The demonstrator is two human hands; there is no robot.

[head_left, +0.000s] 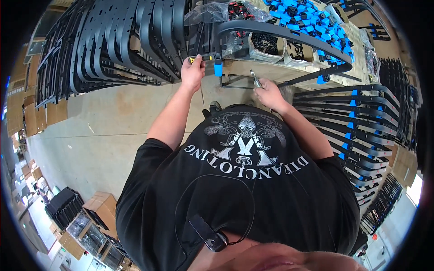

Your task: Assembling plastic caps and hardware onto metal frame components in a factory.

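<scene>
My left hand point(193, 76) is closed around a yellow-and-black hand tool point(195, 59), its exact kind hard to make out. The tool lies level, beside a blue plastic block point(218, 68) at the near-left end of a bent black metal frame point(289, 32). A thin rod point(202, 95) hangs below that hand; whether it is held cannot be told. To the right, my right hand point(270, 94) grips a silver metal hand tool point(256, 79), wrench-like, pointing up toward the table edge and apart from the frame. Blue pieces also sit near the frame's right end.
The wooden worktable point(239, 68) carries a heap of blue plastic parts point(312, 25), boxes of black hardware point(268, 44) and clear plastic bags point(205, 13). Black metal frames point(122, 45) stand packed on the left. More frames with blue pieces point(357, 122) are stacked close on my right.
</scene>
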